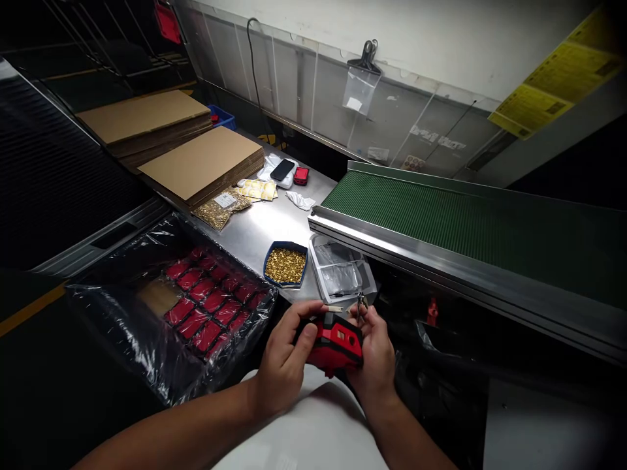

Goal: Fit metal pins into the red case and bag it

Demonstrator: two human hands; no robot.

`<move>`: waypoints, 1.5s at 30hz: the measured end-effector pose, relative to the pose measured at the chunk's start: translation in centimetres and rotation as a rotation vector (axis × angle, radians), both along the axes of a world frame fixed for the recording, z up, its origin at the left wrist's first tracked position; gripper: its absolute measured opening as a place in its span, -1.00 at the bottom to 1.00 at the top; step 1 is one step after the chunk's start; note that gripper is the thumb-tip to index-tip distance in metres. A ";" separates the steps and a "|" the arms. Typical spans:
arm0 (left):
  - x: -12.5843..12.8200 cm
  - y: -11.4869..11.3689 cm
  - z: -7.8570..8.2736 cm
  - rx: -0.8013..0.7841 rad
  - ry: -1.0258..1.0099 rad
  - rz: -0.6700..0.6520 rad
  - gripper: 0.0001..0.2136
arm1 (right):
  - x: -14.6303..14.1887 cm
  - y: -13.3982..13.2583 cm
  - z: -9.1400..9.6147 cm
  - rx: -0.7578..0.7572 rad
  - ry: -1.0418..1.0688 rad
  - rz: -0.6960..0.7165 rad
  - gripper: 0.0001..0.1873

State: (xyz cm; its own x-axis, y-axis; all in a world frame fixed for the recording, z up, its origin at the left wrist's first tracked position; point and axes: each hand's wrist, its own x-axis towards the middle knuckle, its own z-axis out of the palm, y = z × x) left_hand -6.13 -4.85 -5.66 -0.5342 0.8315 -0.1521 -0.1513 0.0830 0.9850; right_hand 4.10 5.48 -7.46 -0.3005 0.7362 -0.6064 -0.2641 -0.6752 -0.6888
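Head view, single frame.

Left hand [284,356]: closed around the left end of a red-and-black casing [337,343], thumb laid over its top face, fingers wrapped beneath.

Right hand [375,349]: cupped against the casing's right end, so the piece is clamped between both hands. Its fingertips are raised and pinched together on a small metal piece [361,303], too small for me to identify.

Location: the casing sits in mid-air, close to the body, just below the near edge of the steel table [264,225].

Handling, my judgement: it looks like moulded plastic, so stiff, light and not fragile. The smooth faces could slip, so the long sides give the surest hold and leave the top opening free. The metal piece is tiny and easily dropped, which calls for a fingertip pinch only.

Surroundings:
- A blue tray [267,264] of brass-coloured small parts stands just beyond the hands.
- A clear plastic tray [340,271] sits beside it.
- On the left is a box lined with black film [122,326], holding rows of red parts [210,300].
- Further back are a bag of brass parts [220,207], a phone [283,170] and cardboard stacks [200,163].
- A green conveyor belt [465,222] runs along the right.
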 end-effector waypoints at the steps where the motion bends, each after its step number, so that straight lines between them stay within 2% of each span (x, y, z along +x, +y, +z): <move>1: 0.2 -0.1 0.1 -0.010 0.040 -0.013 -0.72 | 0.0 0.0 0.0 -0.012 0.016 -0.014 -0.56; 5: 0.3 -0.1 0.0 -0.020 0.257 0.007 -0.69 | 0.0 0.0 0.0 -0.027 0.023 -0.020 -0.56; 9: 0.2 0.2 -0.3 -0.032 0.357 0.021 -0.72 | 0.1 -0.2 -0.1 0.001 -0.023 -0.014 -0.54; 13: 0.0 0.7 -0.2 -0.019 0.387 -0.009 -0.55 | 0.3 -0.1 -0.1 0.062 -0.092 0.046 -0.49; 18: -0.7 0.9 0.1 0.065 0.433 -0.177 -0.40 | 0.3 0.8 -0.1 -0.117 -0.016 -0.012 -0.62; 24: -1.3 0.5 0.1 0.070 0.252 -0.277 -0.62 | 0.4 1.2 -0.4 -0.142 -0.006 0.017 -0.64; 29: -1.5 0.9 -0.5 -0.019 -0.062 -0.294 -0.58 | 0.6 1.1 -0.5 -0.077 -0.111 0.054 -0.62; 31: -1.7 1.1 -0.4 -0.049 -0.041 -0.332 -0.52 | 0.7 1.0 -0.3 0.025 -0.163 0.142 -0.59; 34: -1.8 1.3 0.2 -0.112 0.163 -0.419 -0.45 | 0.9 1.1 0.2 0.257 -0.214 0.317 -0.54; 36: -1.8 1.2 0.5 -0.149 0.259 -0.436 -0.45 | 1.0 1.4 0.3 0.315 -0.182 0.370 -0.53; 38: -1.6 1.0 0.5 -0.156 0.252 -0.382 -0.49 | 1.3 1.8 -0.1 0.308 -0.115 0.324 -0.53; 42: -1.0 0.4 -0.4 -0.057 0.037 -0.238 -0.57 | 2.0 1.7 -1.7 0.273 -0.065 0.170 -0.55; 45: -0.7 0.1 -0.8 0.024 -0.136 -0.213 -0.57 | 2.1 0.4 -2.5 0.128 -0.047 0.085 -0.55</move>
State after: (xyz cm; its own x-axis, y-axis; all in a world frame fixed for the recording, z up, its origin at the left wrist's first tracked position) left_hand -6.87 -4.72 -6.48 -0.3229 0.9273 -0.1894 -0.2645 0.1037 0.9588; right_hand 6.25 5.92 -9.94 -0.3388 0.7815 -0.5238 -0.1752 -0.5994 -0.7810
